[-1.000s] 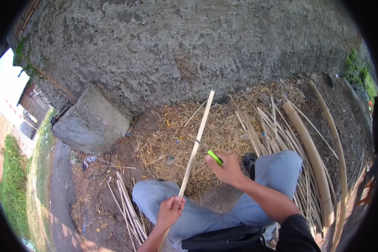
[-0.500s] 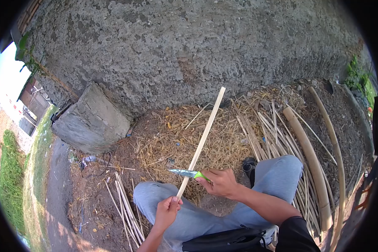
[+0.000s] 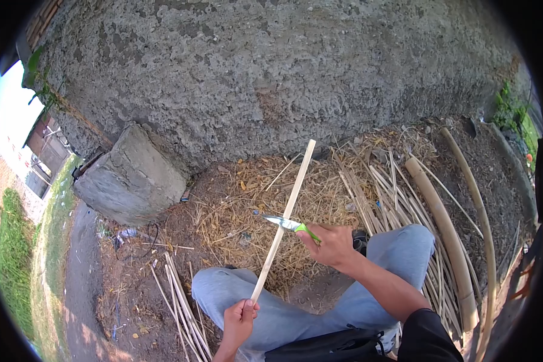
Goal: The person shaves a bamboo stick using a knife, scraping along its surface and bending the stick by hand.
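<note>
My left hand point(image 3: 239, 321) is closed round the lower end of a pale bamboo strip point(image 3: 291, 200), which slants up and away over the straw-covered ground. In my right hand point(image 3: 332, 246) is a knife point(image 3: 282, 222) with a bright green handle. Its blade points left and lies across the strip at about mid-length. Both hands are above my lap, between my knees in light blue jeans point(image 3: 401, 253).
Split bamboo strips point(image 3: 398, 208) and a thick bamboo pole point(image 3: 443, 235) lie on the right. A smaller bundle of strips point(image 3: 178, 301) rests at the left. A rough wall point(image 3: 271, 72) rises in front, beside a concrete block point(image 3: 136, 175).
The knife and my right hand have moved up along the strip, away from my left hand. My left hand and the strip have shifted slightly down toward me.
</note>
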Motion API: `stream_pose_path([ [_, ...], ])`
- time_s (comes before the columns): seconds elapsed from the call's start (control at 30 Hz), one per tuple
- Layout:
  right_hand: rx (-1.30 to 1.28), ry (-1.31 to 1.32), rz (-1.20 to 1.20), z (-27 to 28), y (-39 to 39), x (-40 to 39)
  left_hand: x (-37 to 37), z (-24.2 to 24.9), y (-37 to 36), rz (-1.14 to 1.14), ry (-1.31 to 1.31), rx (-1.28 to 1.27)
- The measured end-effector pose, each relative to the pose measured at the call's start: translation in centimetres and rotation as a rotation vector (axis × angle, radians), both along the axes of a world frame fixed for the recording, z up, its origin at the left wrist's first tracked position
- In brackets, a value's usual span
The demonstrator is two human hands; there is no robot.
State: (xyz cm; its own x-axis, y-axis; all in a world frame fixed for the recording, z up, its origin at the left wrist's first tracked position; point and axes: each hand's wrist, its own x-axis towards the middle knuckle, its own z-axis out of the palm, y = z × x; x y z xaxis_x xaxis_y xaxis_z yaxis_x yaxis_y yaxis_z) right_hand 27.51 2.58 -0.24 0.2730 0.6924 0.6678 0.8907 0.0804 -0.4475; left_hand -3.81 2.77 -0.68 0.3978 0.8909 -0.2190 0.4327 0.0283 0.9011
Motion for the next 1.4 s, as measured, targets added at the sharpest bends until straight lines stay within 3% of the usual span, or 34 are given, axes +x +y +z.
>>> stream_pose_path([
  [0.07,0.044,-0.023,0.084,-0.4,-0.1,-0.6,0.3,0.3,-0.3,0.007,0.008,0.031],
  [0.2,-0.086,0.087,-0.113,0.1,0.5,1.2,-0.1,0.5,-1.3,-0.018,0.053,0.077],
  [0.27,0.006,0.036,-0.014,-0.1,0.8,1.6,-0.2,0.3,-1.3,-0.004,0.044,0.045],
  [0.3,-0.086,0.008,0.066,-0.7,0.2,0.7,-0.2,0.2,-1.2,0.018,0.032,0.013],
  [0.4,0.071,-0.015,0.049,-1.1,0.1,-0.4,-0.3,0.0,-1.2,0.024,0.022,-0.023],
  [0.5,-0.048,0.068,-0.032,-1.3,0.9,2.0,-0.9,-0.8,-1.7,0.032,-0.057,-0.151],
  [0.63,-0.019,-0.02,0.044,-1.4,-0.3,0.2,-1.1,-2.1,-1.3,0.032,-0.05,-0.153],
  [0.67,-0.047,-0.042,0.072,-1.6,-0.6,-0.2,-1.1,-2.2,-1.7,0.01,0.013,-0.033],
  [0.7,-0.069,0.029,-0.013,-2.1,0.2,1.0,-1.3,-2.1,-2.3,-0.01,0.082,0.079],
  [0.8,-0.278,0.067,-0.218,-1.4,1.8,5.7,-1.9,-0.8,-3.5,-0.06,0.209,0.087],
  [0.87,-0.151,0.063,-0.155,-1.0,0.8,3.9,-2.4,-1.0,-3.7,-0.038,0.204,0.093],
  [0.93,-0.178,-0.018,0.098,-1.8,-0.5,1.1,-2.6,-1.3,-3.7,-0.008,0.194,0.095],
  [1.0,-0.138,-0.01,0.106,-2.1,-0.3,1.4,-3.1,-1.4,-4.2,0.003,0.211,0.128],
  [1.07,-0.125,0.11,-0.167,-1.8,1.1,4.2,-3.5,-1.3,-5.4,-0.012,0.239,0.154],
  [1.13,-0.198,0.088,-0.189,-1.3,0.9,4.6,-3.6,-1.1,-5.3,-0.038,0.243,0.214],
  [1.2,-0.24,0.086,0.035,-1.3,0.1,2.5,-3.5,-1.1,-5.0,0.008,0.284,0.129],
  [1.23,-0.113,-0.002,0.078,-1.8,-0.4,1.2,-3.1,-0.8,-4.7,0.006,0.276,0.138],
  [1.4,-0.036,-0.019,0.02,-2.0,0.5,1.5,-2.5,-0.1,-5.0,0.006,0.382,0.198],
])
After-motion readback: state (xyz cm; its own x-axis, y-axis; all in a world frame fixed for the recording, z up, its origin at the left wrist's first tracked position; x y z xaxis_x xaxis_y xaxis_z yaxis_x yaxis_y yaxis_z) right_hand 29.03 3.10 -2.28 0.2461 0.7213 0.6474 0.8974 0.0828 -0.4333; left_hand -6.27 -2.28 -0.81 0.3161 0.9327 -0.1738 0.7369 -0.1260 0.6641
